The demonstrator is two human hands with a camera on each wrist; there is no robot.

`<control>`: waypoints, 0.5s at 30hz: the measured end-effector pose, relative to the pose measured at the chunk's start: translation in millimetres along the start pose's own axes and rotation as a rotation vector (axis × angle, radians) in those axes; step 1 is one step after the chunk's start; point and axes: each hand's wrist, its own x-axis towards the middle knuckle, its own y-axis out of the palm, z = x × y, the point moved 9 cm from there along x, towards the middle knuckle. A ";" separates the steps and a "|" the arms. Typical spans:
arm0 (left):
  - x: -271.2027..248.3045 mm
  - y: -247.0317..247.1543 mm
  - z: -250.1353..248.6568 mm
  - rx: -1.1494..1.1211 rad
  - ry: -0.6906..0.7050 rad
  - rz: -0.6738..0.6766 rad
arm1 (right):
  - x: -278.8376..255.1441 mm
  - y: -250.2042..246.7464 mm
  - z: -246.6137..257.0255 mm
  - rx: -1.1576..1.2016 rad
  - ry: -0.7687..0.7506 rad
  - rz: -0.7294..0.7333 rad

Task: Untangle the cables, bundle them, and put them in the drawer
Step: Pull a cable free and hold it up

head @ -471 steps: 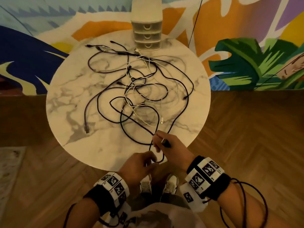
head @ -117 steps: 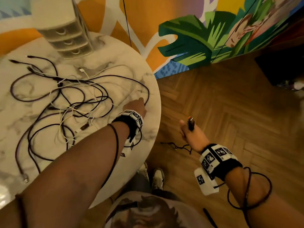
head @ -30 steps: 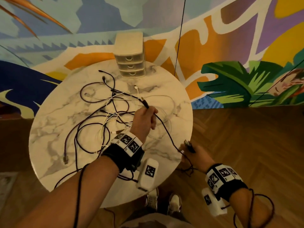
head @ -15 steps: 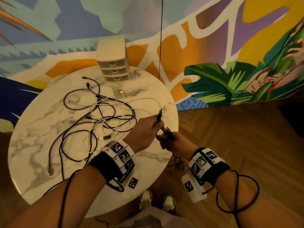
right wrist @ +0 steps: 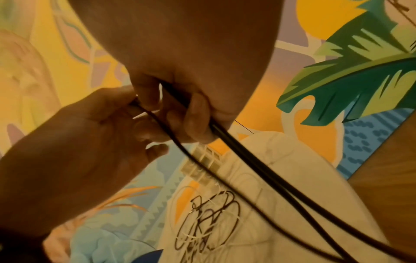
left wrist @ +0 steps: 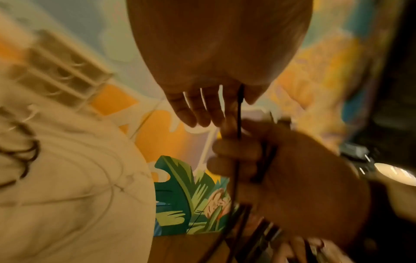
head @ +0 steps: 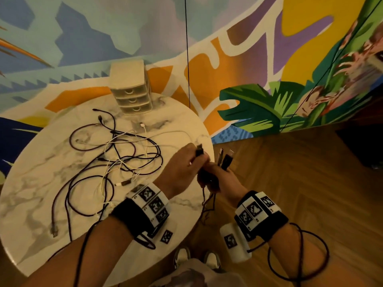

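Observation:
A black cable (head: 205, 204) hangs off the table's right edge, both its ends held up. My left hand (head: 194, 160) pinches one plug (head: 199, 150). My right hand (head: 214, 176) touches it and grips the other plug ends (head: 226, 160). In the right wrist view two black strands (right wrist: 236, 151) run down from my curled right fingers (right wrist: 193, 113). The left wrist view shows one strand (left wrist: 238, 110) passing my left fingers (left wrist: 198, 110). A tangle of black and white cables (head: 116, 162) lies on the marble table (head: 31, 204). The small drawer unit (head: 132, 94) stands at the back with its drawers closed.
The round table ends just right of my hands; beyond it is wooden floor (head: 300, 183). A painted wall (head: 269, 59) stands behind the table, with a thin black wire (head: 187, 59) hanging down it. My shoes (head: 194, 259) show below the table edge.
My left hand has lifted a plug end out of the tangle and carried it right to my right hand. Both hands now touch at the table's right edge.

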 end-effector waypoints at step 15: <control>-0.5 22.9 -48.6 -0.238 0.046 0.154 | -8.9 -3.8 29.1 -0.155 -0.143 0.110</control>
